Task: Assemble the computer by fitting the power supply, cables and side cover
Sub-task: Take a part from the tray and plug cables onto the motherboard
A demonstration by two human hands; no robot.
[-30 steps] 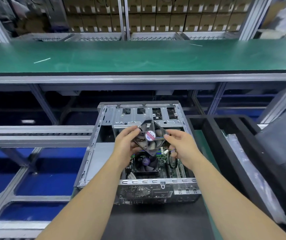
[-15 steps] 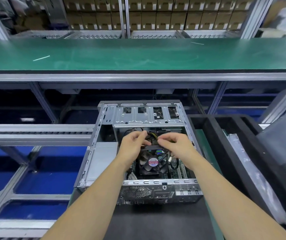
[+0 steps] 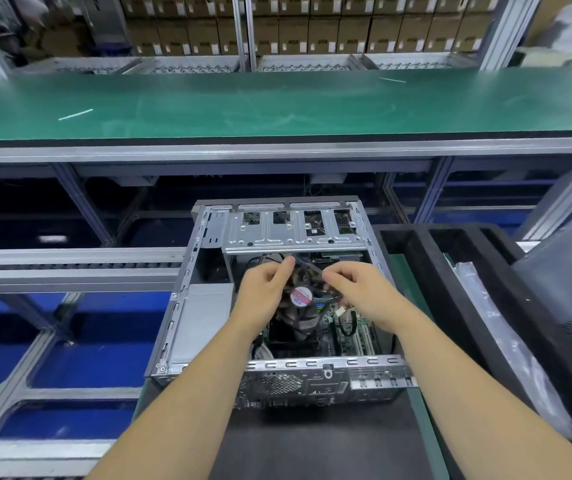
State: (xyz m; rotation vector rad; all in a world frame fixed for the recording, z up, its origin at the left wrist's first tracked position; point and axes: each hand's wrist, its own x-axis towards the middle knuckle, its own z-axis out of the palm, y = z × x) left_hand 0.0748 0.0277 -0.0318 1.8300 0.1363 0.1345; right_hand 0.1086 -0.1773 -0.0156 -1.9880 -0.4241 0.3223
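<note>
Two bare hands work inside the open computer case (image 3: 187,306), which lies on its side on a dark mat (image 3: 329,441) with its perforated rear panel (image 3: 277,384) toward the person. The left hand (image 3: 263,292) has its fingers curled, and the thumb and forefinger pinch a thin cable (image 3: 307,263) just above the fan (image 3: 300,306). The right hand (image 3: 360,289) is also curled, its fingertips (image 3: 327,280) closed on what looks like the same cable or the fan's upper edge; motion blur there leaves this uncertain. So both grips are closed around wiring at the fan's far side, and the two grips sit close together, nearly touching.

The fan, black with a round pink and white label, lies directly below and between the two grips, tilted over the cooler (image 3: 291,336) on the green motherboard (image 3: 350,327). Beyond the grips, the metal drive cage (image 3: 295,233) spans the case's far end. Left of the left grip a flat grey panel (image 3: 201,320) fills that side of the case. Right of the right grip, outside the case, stands a black foam tray (image 3: 426,271) holding a clear plastic bag (image 3: 506,344). Farther off beyond the case runs a green table (image 3: 277,102).
</note>
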